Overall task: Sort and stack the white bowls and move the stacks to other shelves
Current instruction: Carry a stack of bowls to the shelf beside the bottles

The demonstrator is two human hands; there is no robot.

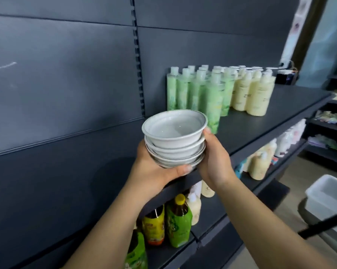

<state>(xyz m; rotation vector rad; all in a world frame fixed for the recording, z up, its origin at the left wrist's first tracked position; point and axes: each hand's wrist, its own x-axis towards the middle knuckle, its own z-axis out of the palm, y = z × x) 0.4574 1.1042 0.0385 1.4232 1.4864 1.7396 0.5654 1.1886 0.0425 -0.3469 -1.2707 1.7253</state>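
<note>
**Stack of bowls held in both hands at the top shelf**

You are holding the stack of white bowls point(174, 140) between your two hands, raised in front of the dark shelf unit, at about the level of the front edge of the top shelf point(260, 131). The stack looks to be four or five bowls nested upright, each with a thin dark line around the rim; the exact count is hard to tell at the bottom, where the rims crowd together.

Your left hand point(154, 171) cups the stack from below and from its left side. Its thumb point(183, 169) lies across the front of the lowest bowl, pressed against the rim there, and the other fingers are hidden behind the stack. Your right hand point(214, 162) presses on the right side of the stack, fingers closed around the far side, with one fingertip point(207, 131) showing just under the rim of the top bowl. Both hands are clamped on the stack.

On the top shelf, just behind and to the right of the bowls, stand green bottles point(198, 94), with cream bottles point(255, 96) beside them further right. Below your forearms, the lower shelf point(208, 210) carries green and yellow drink bottles point(167, 224). A white tub point(328, 193) sits low at the right.
</note>
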